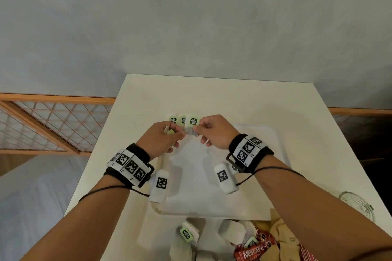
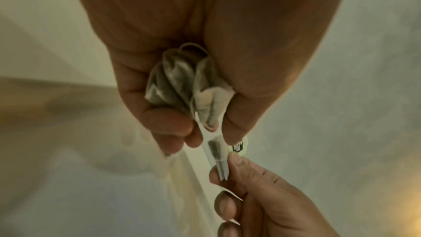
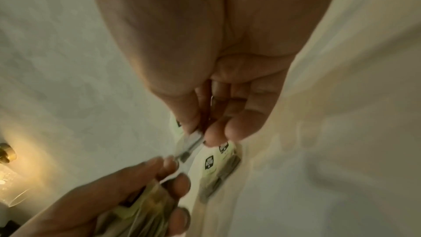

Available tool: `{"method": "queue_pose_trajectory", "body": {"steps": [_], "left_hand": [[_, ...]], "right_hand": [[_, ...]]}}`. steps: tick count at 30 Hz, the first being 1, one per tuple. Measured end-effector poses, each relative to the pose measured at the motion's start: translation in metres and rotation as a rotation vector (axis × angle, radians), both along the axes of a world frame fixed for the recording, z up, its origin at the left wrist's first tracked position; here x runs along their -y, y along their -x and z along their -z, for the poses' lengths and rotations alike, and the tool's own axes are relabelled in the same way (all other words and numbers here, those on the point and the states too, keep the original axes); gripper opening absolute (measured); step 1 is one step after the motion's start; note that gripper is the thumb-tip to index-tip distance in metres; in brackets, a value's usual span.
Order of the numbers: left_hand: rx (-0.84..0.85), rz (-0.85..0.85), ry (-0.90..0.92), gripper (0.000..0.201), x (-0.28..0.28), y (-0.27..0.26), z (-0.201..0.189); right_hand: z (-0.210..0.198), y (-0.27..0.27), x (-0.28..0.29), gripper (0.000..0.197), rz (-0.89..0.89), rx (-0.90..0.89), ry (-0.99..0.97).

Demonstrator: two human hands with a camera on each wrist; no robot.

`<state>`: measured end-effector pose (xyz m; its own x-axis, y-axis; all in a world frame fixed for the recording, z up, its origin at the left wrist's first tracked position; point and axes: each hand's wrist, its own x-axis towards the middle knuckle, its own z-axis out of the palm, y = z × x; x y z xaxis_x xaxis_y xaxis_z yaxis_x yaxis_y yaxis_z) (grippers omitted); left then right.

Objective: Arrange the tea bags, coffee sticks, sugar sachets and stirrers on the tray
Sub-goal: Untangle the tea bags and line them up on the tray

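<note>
Three tea bags with green tags (image 1: 182, 120) lie in a row at the far left corner of the white tray (image 1: 212, 203). Just above them, my left hand (image 1: 163, 137) grips a crumpled bunch of tea bags (image 2: 182, 86) in its palm. My right hand (image 1: 214, 131) pinches one tea bag (image 1: 191, 131) between thumb and forefinger, and its other end is still at my left fingertips. In the right wrist view this tea bag (image 3: 191, 143) hangs over the laid tea bags (image 3: 214, 165). No stirrers are in view.
A loose heap lies at the table's near edge: more tea bags (image 1: 191, 237), red Nescafé coffee sticks (image 1: 254, 252) and brown sachets (image 1: 282, 231). A glass jar (image 1: 358, 203) stands at the right edge. A wooden lattice rail (image 1: 53, 125) runs along the left.
</note>
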<state>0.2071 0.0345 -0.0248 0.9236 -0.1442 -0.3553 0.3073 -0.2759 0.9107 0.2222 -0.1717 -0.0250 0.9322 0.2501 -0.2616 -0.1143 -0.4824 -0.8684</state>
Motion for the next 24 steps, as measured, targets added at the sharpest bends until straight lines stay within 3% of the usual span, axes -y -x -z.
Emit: {"method": "queue_pose_trajectory", "body": {"steps": [5, 10, 19, 21, 24], "left_hand": [[-0.225, -0.019, 0.123, 0.009, -0.006, 0.001, -0.001], [-0.292, 0.003, 0.133, 0.009, -0.009, 0.000, -0.001], [-0.282, -0.012, 0.165, 0.048, -0.004, 0.000, -0.008], [-0.273, -0.008, 0.159, 0.062, -0.004, 0.000, -0.009], [-0.276, -0.010, 0.153, 0.072, -0.003, 0.000, -0.008]], "right_hand": [[0.009, -0.030, 0.005, 0.030, 0.059, 0.024, 0.227], [0.021, -0.040, -0.003, 0.029, 0.061, 0.020, 0.438], [0.019, -0.038, -0.011, 0.039, 0.105, 0.063, 0.579], [0.011, -0.031, -0.009, 0.034, 0.054, 0.124, 0.561], [-0.006, -0.011, -0.010, 0.025, -0.077, 0.144, 0.299]]}}
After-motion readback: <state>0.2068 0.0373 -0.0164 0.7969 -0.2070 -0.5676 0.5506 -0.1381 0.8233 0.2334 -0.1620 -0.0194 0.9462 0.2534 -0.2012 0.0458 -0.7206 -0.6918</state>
